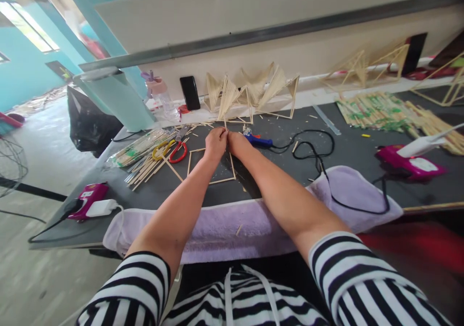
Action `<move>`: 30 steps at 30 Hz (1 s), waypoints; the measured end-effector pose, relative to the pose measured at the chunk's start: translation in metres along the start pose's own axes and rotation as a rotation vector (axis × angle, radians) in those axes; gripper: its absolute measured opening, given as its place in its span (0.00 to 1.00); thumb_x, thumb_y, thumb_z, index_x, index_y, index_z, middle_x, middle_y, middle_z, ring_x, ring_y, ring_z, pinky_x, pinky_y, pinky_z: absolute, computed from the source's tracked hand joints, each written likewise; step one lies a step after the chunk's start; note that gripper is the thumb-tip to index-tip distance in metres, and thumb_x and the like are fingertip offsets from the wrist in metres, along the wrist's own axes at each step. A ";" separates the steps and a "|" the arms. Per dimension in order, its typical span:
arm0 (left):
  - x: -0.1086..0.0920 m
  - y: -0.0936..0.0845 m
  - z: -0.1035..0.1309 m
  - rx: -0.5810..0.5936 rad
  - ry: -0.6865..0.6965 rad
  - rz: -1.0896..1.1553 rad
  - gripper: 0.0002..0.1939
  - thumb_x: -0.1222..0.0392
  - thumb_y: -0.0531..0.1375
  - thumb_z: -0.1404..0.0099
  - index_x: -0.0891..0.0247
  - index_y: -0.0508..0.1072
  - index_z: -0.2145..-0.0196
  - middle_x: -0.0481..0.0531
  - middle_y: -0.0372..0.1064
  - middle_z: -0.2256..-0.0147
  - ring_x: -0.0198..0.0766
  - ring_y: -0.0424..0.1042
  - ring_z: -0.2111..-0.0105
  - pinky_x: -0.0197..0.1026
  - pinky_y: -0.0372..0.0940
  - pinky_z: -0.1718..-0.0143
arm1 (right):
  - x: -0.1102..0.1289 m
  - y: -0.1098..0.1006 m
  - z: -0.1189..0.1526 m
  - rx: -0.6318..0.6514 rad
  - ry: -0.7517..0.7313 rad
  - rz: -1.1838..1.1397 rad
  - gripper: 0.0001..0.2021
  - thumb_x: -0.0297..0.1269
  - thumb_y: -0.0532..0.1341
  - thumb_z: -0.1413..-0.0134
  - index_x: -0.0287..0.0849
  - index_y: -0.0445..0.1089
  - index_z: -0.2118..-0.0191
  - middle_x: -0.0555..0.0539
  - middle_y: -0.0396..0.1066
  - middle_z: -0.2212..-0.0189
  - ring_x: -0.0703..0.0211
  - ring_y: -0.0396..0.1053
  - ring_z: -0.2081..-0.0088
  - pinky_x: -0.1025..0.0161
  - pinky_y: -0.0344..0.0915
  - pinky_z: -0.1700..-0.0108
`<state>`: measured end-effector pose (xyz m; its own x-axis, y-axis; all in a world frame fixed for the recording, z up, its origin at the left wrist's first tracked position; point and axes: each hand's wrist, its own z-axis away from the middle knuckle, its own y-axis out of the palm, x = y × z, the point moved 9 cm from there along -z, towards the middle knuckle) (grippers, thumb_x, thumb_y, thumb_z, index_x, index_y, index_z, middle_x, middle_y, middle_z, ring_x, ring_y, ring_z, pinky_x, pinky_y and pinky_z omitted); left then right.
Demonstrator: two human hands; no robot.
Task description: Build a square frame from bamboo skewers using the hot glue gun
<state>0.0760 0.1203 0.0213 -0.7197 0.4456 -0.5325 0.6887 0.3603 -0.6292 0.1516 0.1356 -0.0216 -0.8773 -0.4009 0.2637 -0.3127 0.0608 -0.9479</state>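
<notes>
My left hand (216, 143) and my right hand (238, 143) meet above the dark table, fingertips pinched together around a thin wooden stick (225, 122) that points upward. Below them lies a square frame of sticks (222, 181), partly hidden by my left forearm. Red and yellow scissors (178, 152) rest on a pile of loose sticks (147, 171) to the left. Close by my right hand is a blue glue gun (259, 140) with a black cord. Behind my hands stand stick structures (268, 94).
A lilac towel (239, 229) covers the table's front edge. Magenta power sockets (89, 201) sit at the left and right (409, 164). Farther back are a phone (190, 93), a pink bottle (159, 94), a ruler (326, 120) and bundled sticks (373, 111). A black bag (85, 123) hangs left.
</notes>
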 end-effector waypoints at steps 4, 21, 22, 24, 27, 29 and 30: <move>0.005 0.004 0.002 -0.007 -0.019 0.029 0.07 0.65 0.55 0.34 0.60 0.73 0.68 0.53 0.77 0.64 0.41 0.74 0.60 0.41 0.66 0.53 | -0.002 -0.018 0.008 -0.026 0.025 -0.020 0.13 0.29 0.50 0.34 0.34 0.71 0.53 0.36 0.76 0.57 0.54 0.73 0.54 0.63 0.64 0.53; 0.010 0.007 0.005 0.009 -0.095 0.152 0.06 0.66 0.57 0.37 0.59 0.69 0.71 0.46 0.72 0.73 0.36 0.73 0.70 0.38 0.64 0.61 | -0.102 -0.051 0.051 0.211 0.528 0.045 0.33 0.28 0.65 0.55 0.34 0.64 0.40 0.30 0.67 0.45 0.36 0.69 0.47 0.47 0.69 0.51; 0.010 0.006 0.006 0.008 -0.102 0.152 0.06 0.66 0.57 0.37 0.59 0.69 0.71 0.45 0.72 0.74 0.36 0.73 0.69 0.38 0.64 0.61 | -0.102 -0.051 0.050 0.177 0.544 0.052 0.33 0.28 0.65 0.55 0.33 0.63 0.39 0.28 0.66 0.45 0.36 0.69 0.47 0.46 0.69 0.51; 0.011 0.006 0.006 0.007 -0.112 0.160 0.05 0.66 0.57 0.37 0.59 0.69 0.70 0.45 0.70 0.75 0.36 0.73 0.70 0.38 0.64 0.62 | -0.099 -0.051 0.048 0.126 0.535 0.061 0.32 0.28 0.65 0.53 0.33 0.64 0.40 0.27 0.66 0.45 0.35 0.69 0.47 0.44 0.68 0.50; 0.009 0.006 0.007 0.010 -0.117 0.186 0.05 0.67 0.57 0.38 0.59 0.68 0.70 0.44 0.70 0.74 0.34 0.73 0.72 0.37 0.64 0.63 | -0.099 -0.057 0.045 0.101 0.494 0.053 0.29 0.31 0.67 0.54 0.35 0.68 0.43 0.28 0.65 0.45 0.33 0.68 0.46 0.43 0.68 0.49; 0.008 0.006 0.007 0.012 -0.115 0.190 0.05 0.67 0.57 0.38 0.59 0.67 0.71 0.44 0.71 0.73 0.34 0.73 0.72 0.37 0.64 0.62 | -0.101 -0.069 0.045 0.067 0.468 0.014 0.25 0.31 0.67 0.56 0.36 0.72 0.48 0.31 0.69 0.48 0.36 0.70 0.49 0.47 0.69 0.52; 0.008 0.006 0.007 0.013 -0.115 0.188 0.05 0.66 0.57 0.38 0.59 0.67 0.71 0.44 0.70 0.74 0.35 0.73 0.72 0.37 0.65 0.62 | -0.103 -0.076 0.046 0.036 0.456 -0.027 0.21 0.30 0.66 0.56 0.38 0.74 0.51 0.34 0.72 0.52 0.40 0.72 0.52 0.51 0.70 0.54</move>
<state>0.0738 0.1202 0.0090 -0.5844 0.4072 -0.7019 0.8111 0.2689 -0.5194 0.2825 0.1302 0.0150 -0.9421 0.0417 0.3327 -0.3321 0.0207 -0.9430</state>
